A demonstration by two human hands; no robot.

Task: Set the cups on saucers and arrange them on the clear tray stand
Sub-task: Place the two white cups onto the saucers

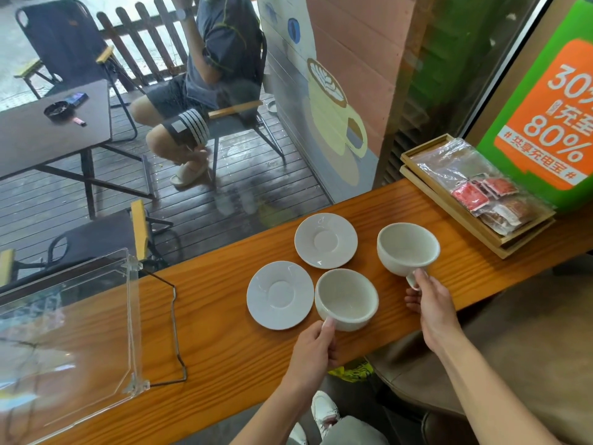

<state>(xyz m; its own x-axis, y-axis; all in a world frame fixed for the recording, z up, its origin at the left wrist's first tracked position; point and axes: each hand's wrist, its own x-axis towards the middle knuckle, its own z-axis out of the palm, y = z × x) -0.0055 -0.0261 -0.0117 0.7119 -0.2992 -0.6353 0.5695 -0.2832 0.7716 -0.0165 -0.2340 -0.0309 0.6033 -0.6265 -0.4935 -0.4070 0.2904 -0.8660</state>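
- Cups: your left hand [316, 343] pinches the near cup [346, 299], just right of the near saucer [279, 295].
- Your right hand [428, 301] grips the far cup [407, 247] by its handle, right of the far saucer [325, 240].
- Tray stand [69, 319] sits well left on the worktop [224, 358].

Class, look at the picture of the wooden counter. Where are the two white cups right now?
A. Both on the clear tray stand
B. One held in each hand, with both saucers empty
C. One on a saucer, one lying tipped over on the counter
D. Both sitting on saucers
B: the left hand grips the nearer cup and the right hand holds the farther cup by its handle, while the near saucer and far saucer are bare.
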